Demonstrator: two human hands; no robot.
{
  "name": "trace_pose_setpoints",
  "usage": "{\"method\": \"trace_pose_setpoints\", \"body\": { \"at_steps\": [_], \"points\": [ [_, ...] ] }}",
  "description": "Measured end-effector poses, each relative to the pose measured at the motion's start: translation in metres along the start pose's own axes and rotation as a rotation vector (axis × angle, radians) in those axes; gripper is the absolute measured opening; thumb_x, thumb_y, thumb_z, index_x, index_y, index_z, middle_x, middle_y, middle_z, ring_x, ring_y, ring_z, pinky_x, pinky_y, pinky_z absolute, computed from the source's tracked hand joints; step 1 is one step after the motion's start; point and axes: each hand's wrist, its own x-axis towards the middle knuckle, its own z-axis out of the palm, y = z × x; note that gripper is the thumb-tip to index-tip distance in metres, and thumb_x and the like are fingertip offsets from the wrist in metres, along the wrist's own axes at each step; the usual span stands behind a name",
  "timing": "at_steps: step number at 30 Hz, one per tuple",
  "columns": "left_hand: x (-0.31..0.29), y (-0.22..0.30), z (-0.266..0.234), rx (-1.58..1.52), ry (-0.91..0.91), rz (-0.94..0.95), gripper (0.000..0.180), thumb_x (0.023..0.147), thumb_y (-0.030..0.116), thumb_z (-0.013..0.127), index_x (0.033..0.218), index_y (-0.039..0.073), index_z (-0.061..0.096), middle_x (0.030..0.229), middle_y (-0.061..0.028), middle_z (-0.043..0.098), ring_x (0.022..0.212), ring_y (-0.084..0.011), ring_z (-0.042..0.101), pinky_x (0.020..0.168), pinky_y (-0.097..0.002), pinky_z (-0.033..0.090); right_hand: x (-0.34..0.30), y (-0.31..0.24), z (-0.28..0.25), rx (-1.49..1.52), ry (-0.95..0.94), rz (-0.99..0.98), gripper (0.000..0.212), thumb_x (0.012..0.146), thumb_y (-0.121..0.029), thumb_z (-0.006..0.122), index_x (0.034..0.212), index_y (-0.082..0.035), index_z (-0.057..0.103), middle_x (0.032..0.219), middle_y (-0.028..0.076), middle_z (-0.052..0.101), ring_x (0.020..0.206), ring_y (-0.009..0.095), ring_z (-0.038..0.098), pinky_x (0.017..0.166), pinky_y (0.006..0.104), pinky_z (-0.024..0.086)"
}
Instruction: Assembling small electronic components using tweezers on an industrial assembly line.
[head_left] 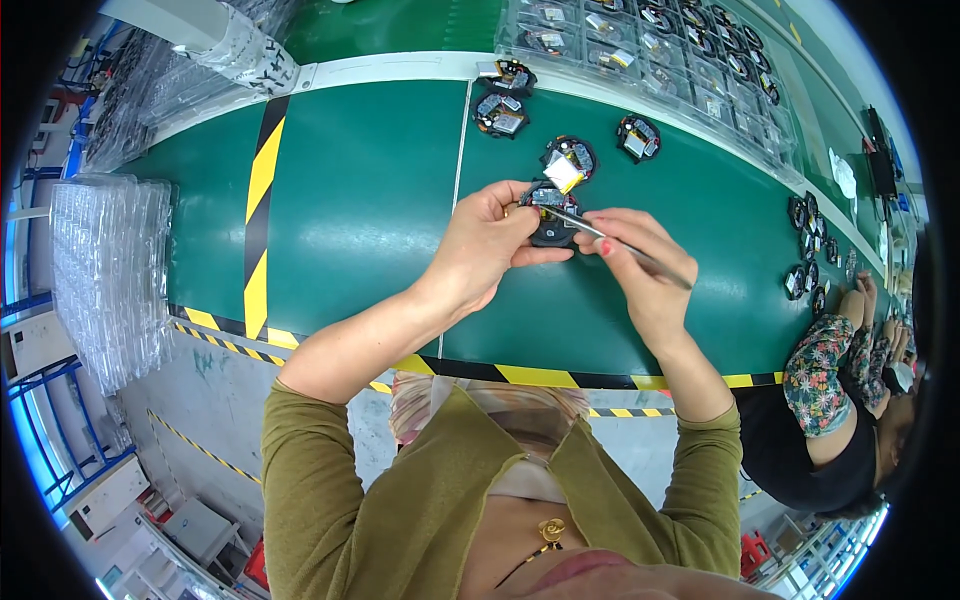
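Note:
My left hand [475, 245] grips a round black electronics module [552, 234] by its edge, a little above the green table. Inside the module's open face a small circuit board shows. My right hand [645, 270] is closed on a pair of metal tweezers [643, 260], whose tips reach down into the module. What the tips touch is too small to make out. Just beyond the held module lies another round module [582, 152] with a silver battery pouch [564, 174] on it.
More round modules lie at the back [500, 115] and back right [638, 138]. Clear plastic trays [660, 75] filled with modules stand along the far side. Stacked clear trays [110, 270] rise at the left. Another person [825, 430] sits at the right near several modules [808, 245].

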Motion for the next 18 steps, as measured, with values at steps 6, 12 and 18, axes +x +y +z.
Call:
{"method": "trace_pose_setpoints", "body": {
  "at_steps": [6,12,18],
  "points": [
    [-0.002,0.002,0.002,0.011,-0.042,0.01,0.023,0.086,0.0,0.039,0.106,-0.009,0.044,0.094,-0.0134,0.055,0.083,-0.0188,0.06,0.074,-0.0306,0.055,0.003,0.0,-0.007,0.309,0.047,0.16,0.017,0.081,0.003,0.054,0.096,0.01,0.058,0.094,0.02,0.057,0.08,0.025,0.062,0.07,0.0305,0.053],
    [-0.002,0.001,0.002,-0.037,-0.059,-0.012,0.022,0.086,0.0,0.038,0.106,-0.009,0.042,0.096,-0.0147,0.055,0.086,-0.0202,0.06,0.076,-0.0318,0.055,0.005,-0.001,-0.009,0.502,0.026,0.271,0.018,0.082,0.001,0.054,0.096,0.011,0.057,0.096,0.021,0.057,0.081,0.028,0.062,0.071,0.0327,0.054],
    [-0.001,0.0,0.002,-0.027,-0.041,0.037,0.022,0.086,-0.001,0.038,0.106,-0.009,0.041,0.095,-0.0142,0.055,0.085,-0.0212,0.061,0.076,-0.0317,0.055,0.003,-0.003,-0.001,0.445,0.112,0.205,0.017,0.081,0.001,0.054,0.096,0.011,0.057,0.098,0.021,0.055,0.081,0.028,0.062,0.073,0.0338,0.054]
  ]
}}
